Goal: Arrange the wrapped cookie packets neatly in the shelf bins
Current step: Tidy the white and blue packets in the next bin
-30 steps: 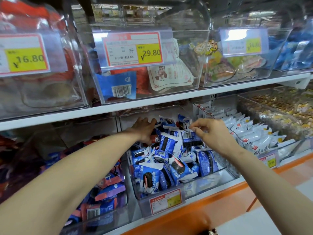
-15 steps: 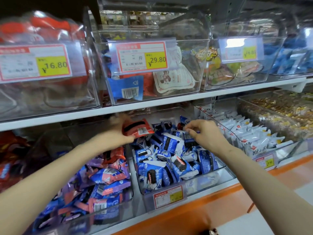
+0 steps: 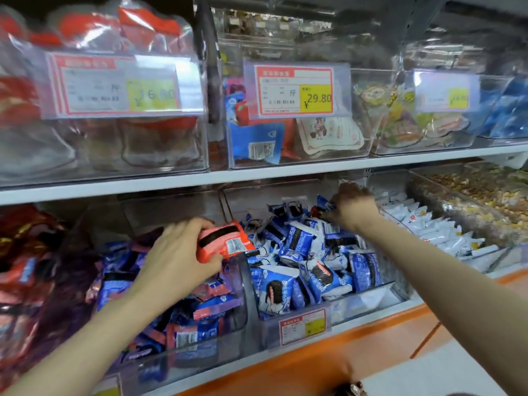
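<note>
Now, left hand (image 3: 177, 258): I see it gripping red cookie packet (image 3: 225, 244) over the edge between left bin (image 3: 217, 332) and middle bin (image 3: 365, 305).
Right hand (image 3: 354, 208): curled among blue packets (image 3: 297, 244), far end; hold unclear.

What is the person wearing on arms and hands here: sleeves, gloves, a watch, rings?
Nothing worn shows. The left hand and right hand are ungloved, and the left forearm and right forearm are bare to the frame edge, with no sleeve, watch or bracelet at either wrist. No ring shows on the left fingers; the right hand is too blurred to tell.
</note>
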Demonstrator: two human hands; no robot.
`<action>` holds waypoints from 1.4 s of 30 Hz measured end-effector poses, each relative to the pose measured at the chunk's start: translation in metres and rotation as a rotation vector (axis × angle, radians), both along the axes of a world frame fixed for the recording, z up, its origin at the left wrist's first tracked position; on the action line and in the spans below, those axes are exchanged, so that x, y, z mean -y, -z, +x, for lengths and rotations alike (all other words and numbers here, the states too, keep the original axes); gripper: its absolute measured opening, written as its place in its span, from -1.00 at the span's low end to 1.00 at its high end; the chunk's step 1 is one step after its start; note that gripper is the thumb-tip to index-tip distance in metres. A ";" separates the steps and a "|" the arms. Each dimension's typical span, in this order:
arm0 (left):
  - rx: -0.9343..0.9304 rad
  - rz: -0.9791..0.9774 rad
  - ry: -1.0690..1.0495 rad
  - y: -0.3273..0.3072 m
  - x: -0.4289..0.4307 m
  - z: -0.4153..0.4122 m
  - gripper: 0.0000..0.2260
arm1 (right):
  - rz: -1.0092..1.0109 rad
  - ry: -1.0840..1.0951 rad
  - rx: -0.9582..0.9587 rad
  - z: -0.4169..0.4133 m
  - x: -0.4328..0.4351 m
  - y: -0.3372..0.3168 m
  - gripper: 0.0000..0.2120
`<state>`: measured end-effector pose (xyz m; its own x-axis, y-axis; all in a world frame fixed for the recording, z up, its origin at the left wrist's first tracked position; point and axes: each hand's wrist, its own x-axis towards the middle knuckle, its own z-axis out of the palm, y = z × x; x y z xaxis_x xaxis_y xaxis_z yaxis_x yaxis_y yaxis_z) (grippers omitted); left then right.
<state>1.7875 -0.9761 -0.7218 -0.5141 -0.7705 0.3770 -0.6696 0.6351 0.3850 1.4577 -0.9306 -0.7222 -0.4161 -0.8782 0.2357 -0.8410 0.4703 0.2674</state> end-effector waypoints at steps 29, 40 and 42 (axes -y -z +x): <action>-0.031 -0.024 0.038 -0.009 -0.009 -0.006 -0.59 | 0.102 -0.209 -0.039 -0.006 0.051 0.009 -0.75; -0.079 0.062 0.039 -0.015 -0.005 -0.002 -0.59 | -0.659 -0.233 0.625 0.014 -0.001 -0.025 -0.91; -0.071 0.077 -0.007 -0.015 -0.002 0.000 -0.56 | -0.721 -0.348 0.791 0.034 -0.016 -0.028 -0.88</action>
<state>1.7873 -0.9736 -0.7066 -0.4828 -0.8021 0.3514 -0.6433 0.5972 0.4791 1.4921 -0.9148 -0.6938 -0.4325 -0.7409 0.5137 -0.7690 0.0057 -0.6392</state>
